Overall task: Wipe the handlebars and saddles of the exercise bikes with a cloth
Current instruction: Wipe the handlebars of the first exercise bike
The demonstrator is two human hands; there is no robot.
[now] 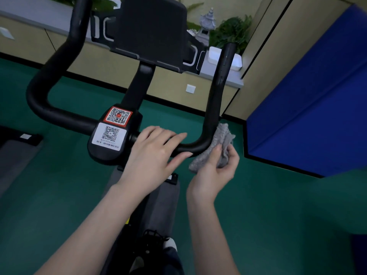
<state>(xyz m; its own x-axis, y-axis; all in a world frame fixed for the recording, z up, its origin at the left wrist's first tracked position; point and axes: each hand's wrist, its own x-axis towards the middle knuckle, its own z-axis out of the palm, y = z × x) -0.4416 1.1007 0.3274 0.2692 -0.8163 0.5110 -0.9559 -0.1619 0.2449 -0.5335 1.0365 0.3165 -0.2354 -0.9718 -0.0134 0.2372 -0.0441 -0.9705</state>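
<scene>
A black U-shaped handlebar fills the frame, its left arm curving up and out of view past a dark console mounted on the centre post. At the clamp below sit two QR-code stickers, one bordered in red, one white. Just to their right, the person's left hand lies over the horizontal bar, fingers extended and loosely draped rather than clenched, holding nothing; it appears placed there to steady the bar while the other hand works. Further right, at the bend where the bar turns upward, a crumpled grey cloth presses against the outer side of the curve. The right hand has it bunched between thumb and curled fingers, closed firmly around the fabric, apparently so the wad can follow the tube's rounded surface. The right upright of the bar rises above the cloth, its surface showing pale scuffs or specks. No saddle can be seen from this angle. Behind, a green floor meets beige cabinets, a blue padded panel stands at the far right, and potted greenery with a small stone ornament sits on the counter.
</scene>
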